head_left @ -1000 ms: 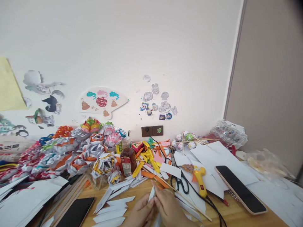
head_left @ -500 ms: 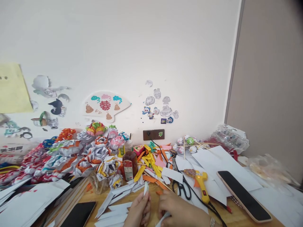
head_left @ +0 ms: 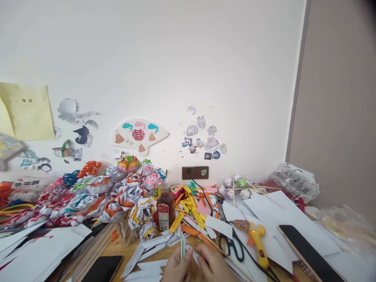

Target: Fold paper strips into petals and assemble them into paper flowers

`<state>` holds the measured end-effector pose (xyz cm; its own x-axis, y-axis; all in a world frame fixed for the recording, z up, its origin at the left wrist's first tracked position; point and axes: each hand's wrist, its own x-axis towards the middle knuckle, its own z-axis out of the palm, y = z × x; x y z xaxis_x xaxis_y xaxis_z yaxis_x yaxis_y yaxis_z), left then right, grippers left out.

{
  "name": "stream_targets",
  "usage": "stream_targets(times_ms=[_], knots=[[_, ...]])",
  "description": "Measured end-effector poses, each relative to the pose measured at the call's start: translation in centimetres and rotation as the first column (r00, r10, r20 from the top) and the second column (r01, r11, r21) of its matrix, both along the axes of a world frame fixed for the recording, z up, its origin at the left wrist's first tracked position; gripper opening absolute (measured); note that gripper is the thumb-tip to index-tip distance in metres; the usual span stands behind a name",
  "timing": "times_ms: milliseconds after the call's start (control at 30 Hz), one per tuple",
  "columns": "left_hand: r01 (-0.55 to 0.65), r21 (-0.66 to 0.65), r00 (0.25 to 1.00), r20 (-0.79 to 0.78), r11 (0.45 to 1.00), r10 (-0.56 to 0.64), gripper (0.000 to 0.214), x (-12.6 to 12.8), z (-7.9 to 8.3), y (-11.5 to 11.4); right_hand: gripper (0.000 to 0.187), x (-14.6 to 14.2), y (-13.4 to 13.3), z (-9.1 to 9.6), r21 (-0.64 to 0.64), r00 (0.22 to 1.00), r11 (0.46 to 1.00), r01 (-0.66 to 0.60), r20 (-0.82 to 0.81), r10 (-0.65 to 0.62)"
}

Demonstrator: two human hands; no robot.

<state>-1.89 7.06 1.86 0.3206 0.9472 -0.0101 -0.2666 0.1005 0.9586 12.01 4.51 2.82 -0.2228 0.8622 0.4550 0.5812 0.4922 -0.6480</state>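
Note:
At the bottom middle, my left hand (head_left: 178,265) pinches a narrow folded paper strip (head_left: 183,246), white with green lines, that stands upright from the fingers. Close on its right, my right hand (head_left: 212,264) has its fingertips closed on a white piece of paper (head_left: 195,255) between the two hands. The lower parts of both hands run out of the picture. Folded white paper strips (head_left: 148,266) lie left of my left hand. Black-handled scissors (head_left: 232,247) and a yellow hot glue gun (head_left: 258,241) rest to the right of my right hand.
Paper flowers (head_left: 129,192) pile up at the back left, beside a bottle of brown liquid (head_left: 165,209). A black phone (head_left: 101,269) lies front left, another phone (head_left: 308,250) at right. White sheets (head_left: 273,211) cover the right side. A cable runs from the wall socket (head_left: 195,172).
My right hand has come closer to my left, and its paper now meets the left fingers. The view has shifted slightly left, so the whole scene appears further right and a little lower.

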Motion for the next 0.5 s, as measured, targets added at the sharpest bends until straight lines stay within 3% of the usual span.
stream_targets(times_ms=[133,233,300,400,500], knots=[[-0.007,-0.004,1.0,0.012,1.0,0.007,0.064,-0.1,-0.1,0.1,0.017,-0.5,-0.3,-0.6,0.039,0.966,0.998,0.049,0.252,-0.057],[-0.036,-0.016,0.998,0.045,0.999,0.037,0.064,-0.2,-0.1,0.2,0.015,-0.5,-0.5,1.7,0.023,0.932,0.993,0.113,0.345,-0.114],[-0.054,-0.026,0.996,0.067,0.998,0.056,0.064,-0.2,-0.1,0.3,0.022,-0.4,0.3,4.0,0.046,0.903,0.974,0.222,0.367,-0.223],[-0.068,-0.046,0.994,0.088,0.997,0.072,0.064,-0.3,-0.3,0.6,0.024,-0.5,3.5,6.8,0.103,0.85,0.941,0.323,0.406,-0.336],[-0.079,-0.061,0.991,0.104,0.995,0.085,0.064,-0.4,-0.6,1.0,0.017,-1.0,8.0,7.4,0.105,0.814,0.929,0.355,0.455,-0.363]])
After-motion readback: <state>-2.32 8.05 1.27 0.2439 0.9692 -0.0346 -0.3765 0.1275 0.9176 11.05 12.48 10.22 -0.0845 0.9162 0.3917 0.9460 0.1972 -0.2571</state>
